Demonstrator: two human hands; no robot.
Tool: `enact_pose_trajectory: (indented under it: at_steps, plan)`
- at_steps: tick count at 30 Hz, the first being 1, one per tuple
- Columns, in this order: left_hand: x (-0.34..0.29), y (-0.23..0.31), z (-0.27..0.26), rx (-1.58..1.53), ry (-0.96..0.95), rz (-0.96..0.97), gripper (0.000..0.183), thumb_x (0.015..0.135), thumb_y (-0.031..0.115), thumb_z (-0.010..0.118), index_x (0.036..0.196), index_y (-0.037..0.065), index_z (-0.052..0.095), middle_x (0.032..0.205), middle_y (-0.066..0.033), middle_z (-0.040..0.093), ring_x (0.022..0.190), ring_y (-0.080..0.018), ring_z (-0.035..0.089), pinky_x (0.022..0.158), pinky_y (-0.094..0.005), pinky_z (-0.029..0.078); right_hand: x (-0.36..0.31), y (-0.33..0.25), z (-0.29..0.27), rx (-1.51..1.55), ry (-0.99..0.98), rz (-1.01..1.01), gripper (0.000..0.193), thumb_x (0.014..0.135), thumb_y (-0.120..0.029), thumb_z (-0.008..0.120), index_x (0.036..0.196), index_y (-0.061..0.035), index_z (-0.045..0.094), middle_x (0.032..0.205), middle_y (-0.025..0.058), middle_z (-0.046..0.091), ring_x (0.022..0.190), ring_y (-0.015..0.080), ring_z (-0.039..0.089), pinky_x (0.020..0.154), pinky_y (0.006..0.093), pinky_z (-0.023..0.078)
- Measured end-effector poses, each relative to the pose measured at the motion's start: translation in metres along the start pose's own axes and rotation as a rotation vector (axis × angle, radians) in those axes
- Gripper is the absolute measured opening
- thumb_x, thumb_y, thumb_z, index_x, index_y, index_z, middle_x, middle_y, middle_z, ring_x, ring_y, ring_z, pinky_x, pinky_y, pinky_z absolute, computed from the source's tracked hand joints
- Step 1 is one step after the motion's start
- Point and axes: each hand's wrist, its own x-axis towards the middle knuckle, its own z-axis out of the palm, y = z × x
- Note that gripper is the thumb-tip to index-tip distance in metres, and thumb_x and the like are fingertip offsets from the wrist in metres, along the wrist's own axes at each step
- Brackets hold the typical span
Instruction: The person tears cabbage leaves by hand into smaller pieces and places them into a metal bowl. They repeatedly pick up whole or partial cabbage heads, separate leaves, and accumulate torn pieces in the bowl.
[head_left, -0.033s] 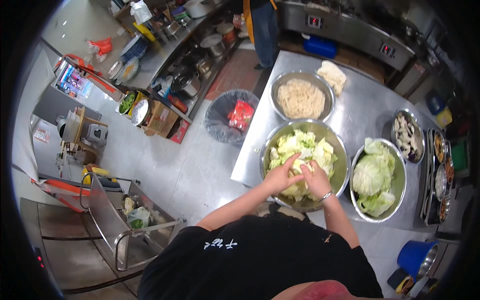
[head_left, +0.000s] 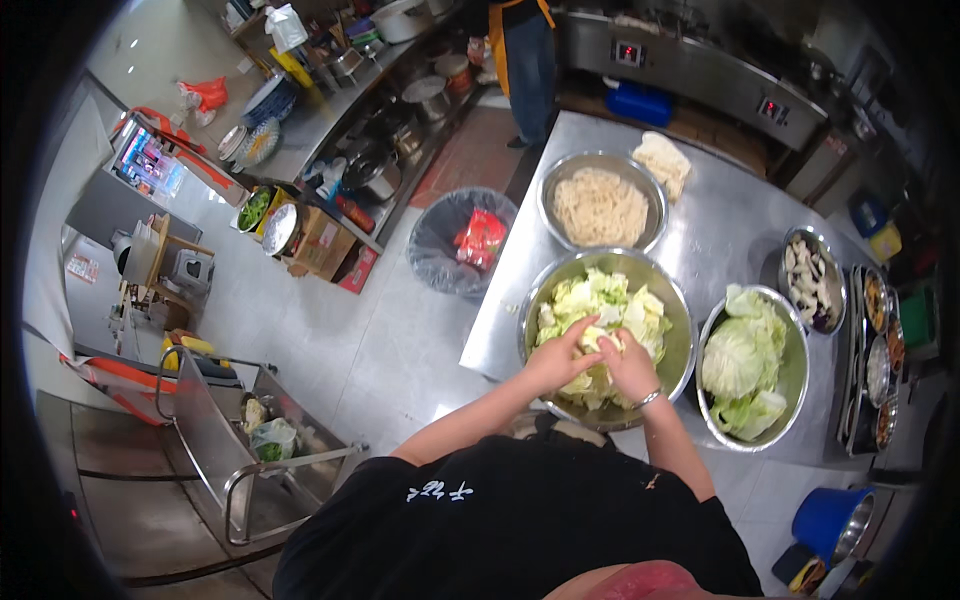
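Observation:
My left hand (head_left: 562, 362) and my right hand (head_left: 630, 368) meet over a large steel bowl (head_left: 683, 335). Between their fingers is a pale piece of lettuce (head_left: 601, 338), gripped from both sides. Torn pale green lettuce leaves (head_left: 592, 292) fill much of the bowl beneath. To the right, a second steel bowl (head_left: 790, 408) holds a lettuce head (head_left: 735, 360) and loose leaves. Behind the large bowl, pale noodles (head_left: 600, 207) lie in another steel bowl (head_left: 546, 200). My fingers partly hide the piece they hold.
The bowls stand on a steel table (head_left: 720, 235), with a pale cloth (head_left: 662, 163) at the back. White and purple cut pieces (head_left: 810, 280) fill a bowl farther right. A lined bin (head_left: 432, 245), a metal cart (head_left: 215, 410) and a blue bucket (head_left: 822, 522) surround the table. A person (head_left: 527, 75) stands behind.
The view has shifted very slightly, so the table and bowls appear a little lower. Both hands keep their grip on the lettuce piece.

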Motion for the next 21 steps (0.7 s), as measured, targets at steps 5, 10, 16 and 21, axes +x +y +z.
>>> enact_pose_trajectory:
  at_steps: [5, 10, 16, 21]
  plan:
    - [0.001, -0.005, -0.015, 0.073, -0.03, 0.006, 0.042, 0.093, 0.034, 0.068, 0.127, 0.011, 0.055, 0.097, -0.0134, 0.07, 0.086, -0.0261, 0.069, 0.079, -0.0353, 0.052, 0.002, -0.004, -0.014, -0.061, -0.179, -0.101, 0.058, 0.092, -0.048, 0.06, 0.121, 0.0027, 0.058, 0.106, 0.0302, 0.066, 0.102, 0.0443, 0.063, 0.088, 0.043, 0.05]
    - [-0.009, -0.016, -0.021, -0.2, -0.289, 0.189, 0.03, 0.095, 0.027, 0.066, 0.119, 0.01, 0.059, 0.098, -0.0072, 0.071, 0.093, -0.0174, 0.065, 0.084, -0.0313, 0.049, 0.006, 0.022, -0.033, 0.494, -0.631, 0.088, 0.035, 0.1, -0.034, 0.055, 0.109, -0.0014, 0.064, 0.077, 0.0009, 0.063, 0.053, 0.0076, 0.053, 0.046, 0.0239, 0.041]
    - [-0.01, -0.01, -0.021, -0.231, -0.166, 0.008, 0.033, 0.095, 0.028, 0.066, 0.122, 0.01, 0.058, 0.091, -0.0072, 0.072, 0.087, -0.0185, 0.066, 0.082, -0.0327, 0.05, 0.019, 0.042, -0.031, 0.421, -0.031, 0.148, 0.047, 0.097, -0.038, 0.058, 0.117, 0.0042, 0.058, 0.074, 0.0073, 0.065, 0.053, 0.0138, 0.057, 0.05, 0.0281, 0.046]
    - [-0.012, -0.012, -0.022, -0.042, -0.102, -0.026, 0.042, 0.096, 0.033, 0.064, 0.129, 0.01, 0.053, 0.086, -0.0083, 0.072, 0.082, -0.0194, 0.067, 0.078, -0.033, 0.05, 0.005, 0.024, -0.027, -0.228, 0.142, -0.199, 0.057, 0.09, -0.039, 0.065, 0.126, 0.0027, 0.051, 0.085, 0.022, 0.07, 0.074, 0.035, 0.067, 0.072, 0.041, 0.052]
